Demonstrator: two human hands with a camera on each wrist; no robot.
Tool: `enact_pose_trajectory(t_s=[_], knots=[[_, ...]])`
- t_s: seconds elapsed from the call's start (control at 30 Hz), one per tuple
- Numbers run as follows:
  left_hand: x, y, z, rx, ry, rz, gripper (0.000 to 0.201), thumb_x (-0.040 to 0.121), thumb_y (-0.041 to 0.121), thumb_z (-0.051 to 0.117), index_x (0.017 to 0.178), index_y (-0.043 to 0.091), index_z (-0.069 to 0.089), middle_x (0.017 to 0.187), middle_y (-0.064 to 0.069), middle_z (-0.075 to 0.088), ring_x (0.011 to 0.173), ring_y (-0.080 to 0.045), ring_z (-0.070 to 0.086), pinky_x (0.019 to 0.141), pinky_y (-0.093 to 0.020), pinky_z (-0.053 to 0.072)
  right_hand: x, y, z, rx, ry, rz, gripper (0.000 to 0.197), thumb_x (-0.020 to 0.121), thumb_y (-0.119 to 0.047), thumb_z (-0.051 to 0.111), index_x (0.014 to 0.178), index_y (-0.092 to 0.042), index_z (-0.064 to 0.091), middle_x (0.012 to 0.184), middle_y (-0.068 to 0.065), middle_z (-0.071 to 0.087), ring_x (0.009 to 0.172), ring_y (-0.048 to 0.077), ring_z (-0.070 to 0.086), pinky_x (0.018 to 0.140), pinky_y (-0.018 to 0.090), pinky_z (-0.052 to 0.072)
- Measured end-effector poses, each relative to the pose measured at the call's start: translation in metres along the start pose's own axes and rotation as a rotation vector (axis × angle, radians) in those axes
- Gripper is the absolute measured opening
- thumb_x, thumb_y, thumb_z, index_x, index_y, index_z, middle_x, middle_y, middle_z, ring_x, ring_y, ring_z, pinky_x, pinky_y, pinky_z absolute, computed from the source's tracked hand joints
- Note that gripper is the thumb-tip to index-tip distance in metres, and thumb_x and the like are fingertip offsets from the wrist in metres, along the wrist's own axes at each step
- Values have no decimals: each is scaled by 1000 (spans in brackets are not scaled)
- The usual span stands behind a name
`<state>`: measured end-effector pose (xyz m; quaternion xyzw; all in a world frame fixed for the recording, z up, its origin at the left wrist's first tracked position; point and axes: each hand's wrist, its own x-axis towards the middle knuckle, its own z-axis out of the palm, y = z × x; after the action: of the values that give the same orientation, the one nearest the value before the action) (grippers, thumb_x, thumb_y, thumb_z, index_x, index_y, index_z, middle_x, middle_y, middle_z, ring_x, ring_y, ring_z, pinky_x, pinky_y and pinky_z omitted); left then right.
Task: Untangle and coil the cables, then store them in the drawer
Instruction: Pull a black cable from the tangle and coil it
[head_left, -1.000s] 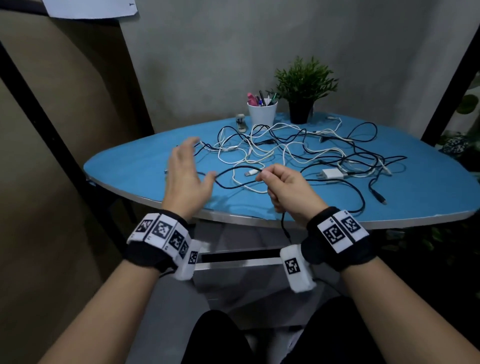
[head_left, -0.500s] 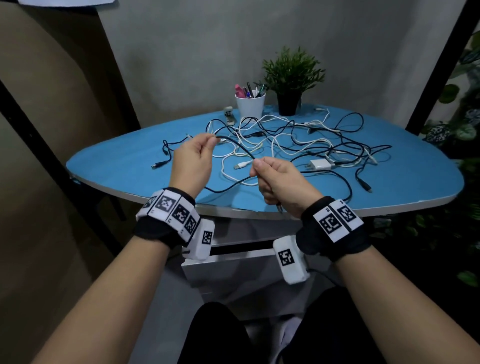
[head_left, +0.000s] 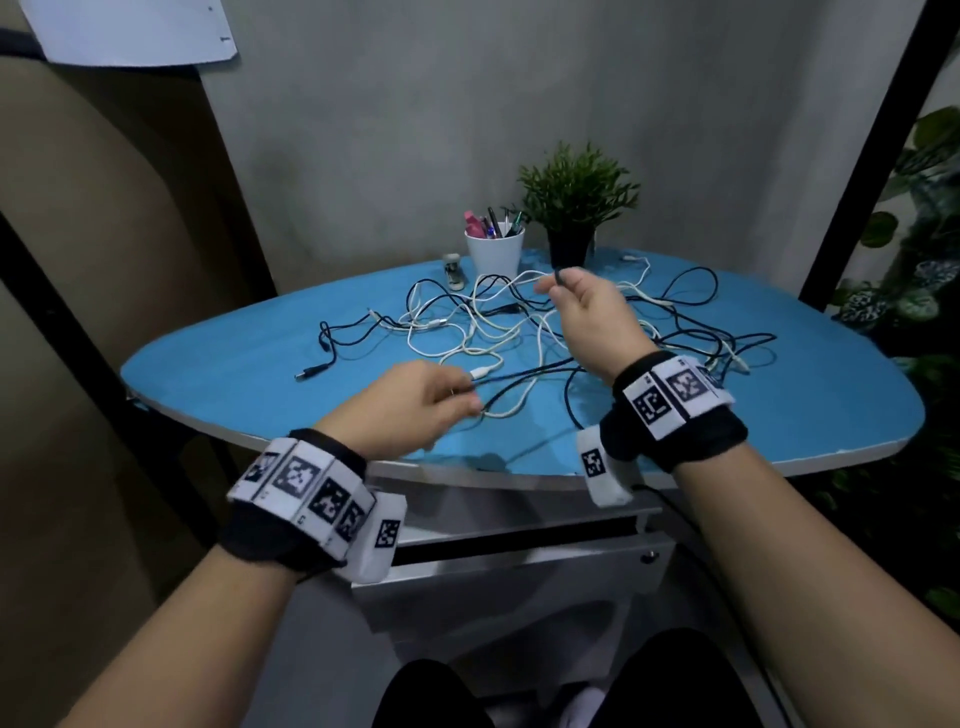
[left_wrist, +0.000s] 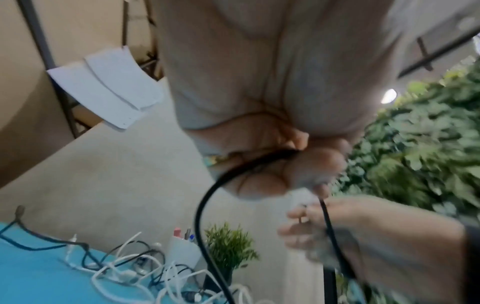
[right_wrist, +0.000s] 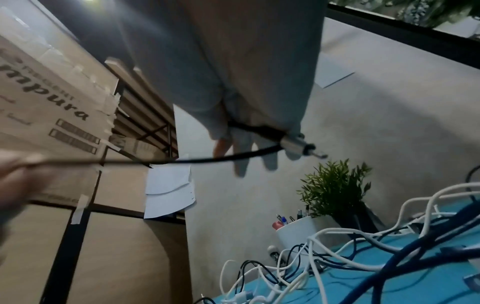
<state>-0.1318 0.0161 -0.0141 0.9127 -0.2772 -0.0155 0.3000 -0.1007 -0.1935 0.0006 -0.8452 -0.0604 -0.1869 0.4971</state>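
Note:
A tangle of black and white cables (head_left: 519, 322) lies across the blue table (head_left: 234, 374). My left hand (head_left: 462, 395) hovers over the near edge and pinches a black cable (head_left: 524, 375) between thumb and fingers (left_wrist: 311, 164). My right hand (head_left: 558, 280) is raised over the middle of the tangle. It pinches the same cable's metal plug end (right_wrist: 296, 144). The cable (right_wrist: 182, 160) runs between both hands. Under the table, the grey drawer (head_left: 519, 566) stands a little open.
A white pen cup (head_left: 494, 249), a potted plant (head_left: 574, 208) and a small metal object (head_left: 452, 270) stand at the table's back edge. A black barrel plug (head_left: 310, 373) lies at the left. Leafy plants (head_left: 914, 291) fill the right side, cardboard boxes the left.
My right hand has risen and moved toward the back with the plug end. My left hand has dropped toward the near edge, sliding along the black cable.

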Motion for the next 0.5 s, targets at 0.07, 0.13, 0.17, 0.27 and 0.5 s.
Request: enact_pose_trajectory(t_s=[0.07,0.13,0.17,0.27,0.5], knots=[[7,4,-16,-233,217,30,20,93,25,54,74,23,60,47,8,45,44,-9,42,50,-23,39,-3,-1,1,-54,-111,17,23,100,-14,36,103,-12,58,79,-5,60,70,5,62,71,21,50],[23,6,-29,-328,474,72,21,89,32,54,70,25,59,44,10,43,47,-13,39,53,-28,35,-8,-5,6,87,-187,52,23,101,-15,33,95,-14,55,70,5,59,65,21,63,68,31,51],[32,6,-34,-337,576,80,20,87,34,54,70,26,60,44,11,43,48,-14,38,54,-29,35,-12,-8,9,184,-208,60,24,101,-15,33,93,-13,55,61,3,53,54,18,57,61,29,46],[60,10,-44,-301,773,36,17,89,31,57,76,23,64,48,12,45,48,-6,40,56,-26,38,-19,-14,11,364,-290,74,33,101,-29,36,86,-12,60,49,-11,36,45,7,33,52,22,33],[82,13,3,-177,440,-66,21,94,27,54,101,18,71,77,7,63,67,-5,52,66,-22,40,-23,-30,2,919,-197,67,35,102,-23,31,76,-11,51,58,2,61,46,12,52,45,21,38]])
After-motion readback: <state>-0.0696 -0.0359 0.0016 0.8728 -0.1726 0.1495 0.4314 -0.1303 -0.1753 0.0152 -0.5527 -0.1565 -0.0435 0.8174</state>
